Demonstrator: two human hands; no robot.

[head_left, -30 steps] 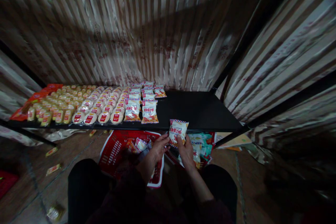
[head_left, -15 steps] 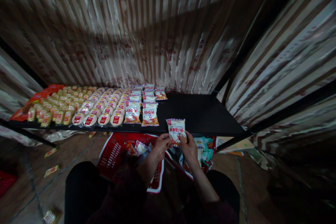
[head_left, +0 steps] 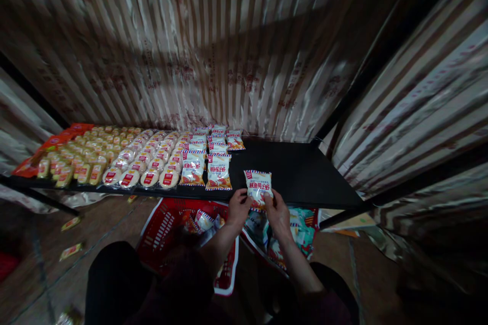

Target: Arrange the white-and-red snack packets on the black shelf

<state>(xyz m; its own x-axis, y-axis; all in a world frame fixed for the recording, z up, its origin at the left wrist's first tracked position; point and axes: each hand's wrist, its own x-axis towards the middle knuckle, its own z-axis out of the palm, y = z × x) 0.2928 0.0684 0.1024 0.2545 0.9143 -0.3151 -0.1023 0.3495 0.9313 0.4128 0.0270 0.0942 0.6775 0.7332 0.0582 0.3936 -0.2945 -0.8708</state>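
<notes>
A white snack bag (head_left: 258, 182) with red print and a striped top edge is held upright at the front edge of the black shelf (head_left: 290, 167). My left hand (head_left: 239, 207) pinches its lower left side. My right hand (head_left: 278, 213) grips the lower right, thumb over the front. To the left, matching snack bags (head_left: 218, 171) stand in two rows running back, with another matching bag (head_left: 235, 140) at the rear to their right. Whether the held bag touches the shelf, I cannot tell.
Round packaged cakes (head_left: 150, 176) and small yellow packets (head_left: 89, 172) fill the shelf's left part, beside an orange bag (head_left: 49, 144). Below are two red baskets (head_left: 156, 223) (head_left: 315, 218) holding packages. Loose packets (head_left: 71, 251) lie on the floor. Striped sheeting (head_left: 229, 61) hangs behind.
The view has shifted slightly, so the shelf sits a little lower in the picture. Both hands still hold the snack bag, which has moved slightly back over the shelf relative to its front edge.
</notes>
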